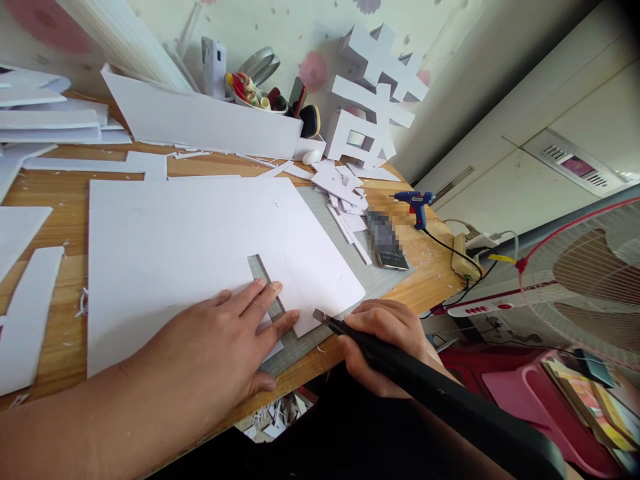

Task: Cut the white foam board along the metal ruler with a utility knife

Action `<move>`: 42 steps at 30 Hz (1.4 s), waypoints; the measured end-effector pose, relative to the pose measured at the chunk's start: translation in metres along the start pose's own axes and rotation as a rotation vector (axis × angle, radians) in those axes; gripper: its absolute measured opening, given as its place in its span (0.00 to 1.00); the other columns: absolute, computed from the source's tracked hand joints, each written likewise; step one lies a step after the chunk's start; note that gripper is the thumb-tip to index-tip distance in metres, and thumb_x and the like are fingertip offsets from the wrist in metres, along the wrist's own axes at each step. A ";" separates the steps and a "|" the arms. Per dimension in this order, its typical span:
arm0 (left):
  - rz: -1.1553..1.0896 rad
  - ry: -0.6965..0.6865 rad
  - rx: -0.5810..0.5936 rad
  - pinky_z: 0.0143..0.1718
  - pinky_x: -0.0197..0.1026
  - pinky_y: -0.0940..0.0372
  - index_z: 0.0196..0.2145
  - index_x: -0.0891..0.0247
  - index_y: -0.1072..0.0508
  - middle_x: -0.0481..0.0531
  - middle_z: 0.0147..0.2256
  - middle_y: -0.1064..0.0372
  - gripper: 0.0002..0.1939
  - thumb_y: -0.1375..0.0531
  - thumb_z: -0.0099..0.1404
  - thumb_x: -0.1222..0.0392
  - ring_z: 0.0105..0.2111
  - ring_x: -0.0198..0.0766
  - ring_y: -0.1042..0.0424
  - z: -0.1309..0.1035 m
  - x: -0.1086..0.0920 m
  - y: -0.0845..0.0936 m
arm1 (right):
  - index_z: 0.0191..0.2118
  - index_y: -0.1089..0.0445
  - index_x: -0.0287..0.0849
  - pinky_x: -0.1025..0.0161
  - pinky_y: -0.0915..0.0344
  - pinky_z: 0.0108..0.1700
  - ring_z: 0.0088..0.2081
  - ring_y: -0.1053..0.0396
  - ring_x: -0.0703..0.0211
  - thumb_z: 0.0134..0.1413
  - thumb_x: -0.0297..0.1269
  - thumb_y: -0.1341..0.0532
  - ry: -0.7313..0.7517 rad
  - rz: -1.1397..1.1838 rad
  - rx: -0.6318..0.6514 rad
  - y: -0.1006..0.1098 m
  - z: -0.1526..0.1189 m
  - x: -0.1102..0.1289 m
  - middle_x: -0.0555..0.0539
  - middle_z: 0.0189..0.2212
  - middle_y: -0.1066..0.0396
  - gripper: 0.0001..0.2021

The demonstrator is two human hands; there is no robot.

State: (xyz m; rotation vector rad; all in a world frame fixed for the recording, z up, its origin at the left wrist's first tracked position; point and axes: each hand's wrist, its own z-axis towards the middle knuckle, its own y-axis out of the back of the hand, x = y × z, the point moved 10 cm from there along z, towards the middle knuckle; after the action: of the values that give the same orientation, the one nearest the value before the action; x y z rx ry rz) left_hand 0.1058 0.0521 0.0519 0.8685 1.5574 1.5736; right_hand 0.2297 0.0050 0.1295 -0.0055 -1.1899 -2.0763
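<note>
Where the tabletop [60, 200] meets its near edge, left hand [225, 347] lies flat, fingers spread, pressing a metal ruler [267, 287] onto a white foam sheet [175, 253]. Right hand [385, 340], grip closed around a black utility knife [400, 363], blade at the sheet's near corner. Grey cutting mat [350, 267] beneath. Blue glue gun [416, 203] toward the right edge.

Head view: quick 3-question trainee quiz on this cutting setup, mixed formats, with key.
1. True or false: the left hand presses flat on the white foam sheet.
2. The right hand grips: A) glue gun B) black utility knife C) pencil.
3. Fill in: the blue glue gun lies on the ____ table, apart from both hands.

Key: 1 true. 2 B, the black utility knife, its blade at the sheet's edge, over the grey cutting mat. 3 wooden.
</note>
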 end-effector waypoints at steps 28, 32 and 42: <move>0.040 -0.038 -0.140 0.48 0.56 0.24 0.53 0.64 0.21 0.68 0.58 0.28 0.27 0.30 0.61 0.46 0.55 0.61 0.25 0.000 -0.003 0.006 | 0.38 0.28 0.48 0.61 0.24 0.32 0.29 0.22 0.55 0.50 0.36 0.34 -0.150 0.044 -0.257 0.013 -0.023 -0.026 0.48 0.28 0.23 0.08; 0.046 -0.018 -0.127 0.48 0.59 0.23 0.55 0.63 0.22 0.68 0.58 0.29 0.30 0.31 0.61 0.42 0.56 0.62 0.25 0.002 -0.005 0.005 | 0.38 0.26 0.49 0.61 0.26 0.30 0.26 0.24 0.56 0.55 0.39 0.33 -0.289 -0.002 -0.441 0.020 -0.016 -0.039 0.50 0.27 0.22 0.05; 0.000 0.010 -0.109 0.53 0.57 0.25 0.57 0.59 0.23 0.65 0.60 0.29 0.30 0.30 0.62 0.42 0.60 0.62 0.29 -0.002 -0.002 -0.002 | 0.42 0.25 0.42 0.63 0.28 0.29 0.23 0.28 0.63 0.56 0.45 0.32 -0.451 0.568 -0.065 -0.057 0.059 -0.122 0.53 0.22 0.26 0.13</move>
State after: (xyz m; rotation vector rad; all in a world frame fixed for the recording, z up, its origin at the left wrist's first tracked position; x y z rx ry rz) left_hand 0.1052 0.0492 0.0504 0.8017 1.4639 1.6491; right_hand 0.2652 0.1384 0.0789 -0.7875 -1.1960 -1.6395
